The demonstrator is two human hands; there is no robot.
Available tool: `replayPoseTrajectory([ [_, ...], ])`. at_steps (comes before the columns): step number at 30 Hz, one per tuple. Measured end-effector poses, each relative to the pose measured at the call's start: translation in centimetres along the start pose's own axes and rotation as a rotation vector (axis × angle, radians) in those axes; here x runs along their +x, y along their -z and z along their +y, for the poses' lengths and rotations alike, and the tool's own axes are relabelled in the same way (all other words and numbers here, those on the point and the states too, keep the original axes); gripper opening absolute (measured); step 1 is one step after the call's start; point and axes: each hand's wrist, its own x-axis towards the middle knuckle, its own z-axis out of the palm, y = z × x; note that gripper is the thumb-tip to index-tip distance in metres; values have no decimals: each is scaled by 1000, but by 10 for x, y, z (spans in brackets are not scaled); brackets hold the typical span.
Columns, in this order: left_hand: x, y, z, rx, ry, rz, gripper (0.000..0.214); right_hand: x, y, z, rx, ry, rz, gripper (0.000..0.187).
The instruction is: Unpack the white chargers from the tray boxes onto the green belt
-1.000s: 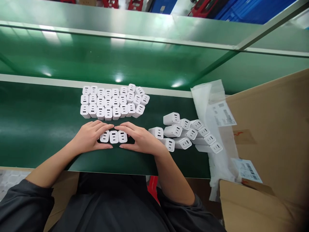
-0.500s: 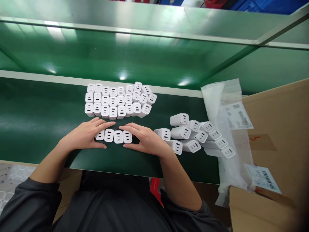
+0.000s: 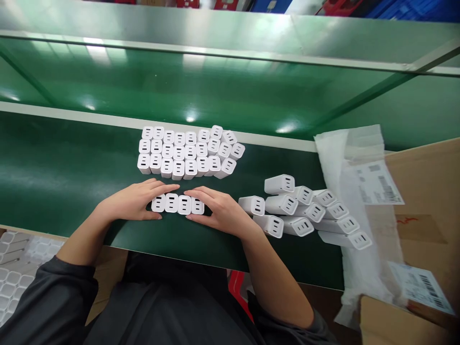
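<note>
Several white charger blocks (image 3: 171, 203) stand upright in one short, close row at the bench's front, port faces up. My left hand (image 3: 134, 201) cups the row's left end, with its fingers along the far side and its thumb along the near side. At the right end, my right hand (image 3: 221, 211) does likewise, its fingertips partly covering the last charger (image 3: 197, 206). Behind my hands stands a larger block of chargers (image 3: 178, 153) in three rows, its right end uneven. To the right, more chargers (image 3: 282, 204) lie tilted in a loose group.
A green work surface (image 3: 64, 158) has a pale strip and a glossy green panel (image 3: 230, 91) behind it. White packing film (image 3: 336, 153) hangs over the right edge beside an open cardboard box (image 3: 427, 187). Trays of white pieces (image 3: 16, 282) sit below at left.
The whole view has shifted, so things appear farther right. The leftmost charger in the front row shows more clearly beside my left hand. Both hands stay around that row, which looks slightly tighter.
</note>
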Motion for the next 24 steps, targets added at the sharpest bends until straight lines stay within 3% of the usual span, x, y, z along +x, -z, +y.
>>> replayPoseTrajectory([
  [4,6,-6,12,35,-59,102,80,-2,2,1,19,-12,4,49],
  [8,17,-30,24,229,-93,317,73,-7,11,6,104,-62,-74,68],
  [12,25,-51,29,345,-94,451,63,-10,15,8,168,-111,-110,68],
  [24,26,-52,43,548,-32,416,55,-6,2,9,194,-6,-67,80],
])
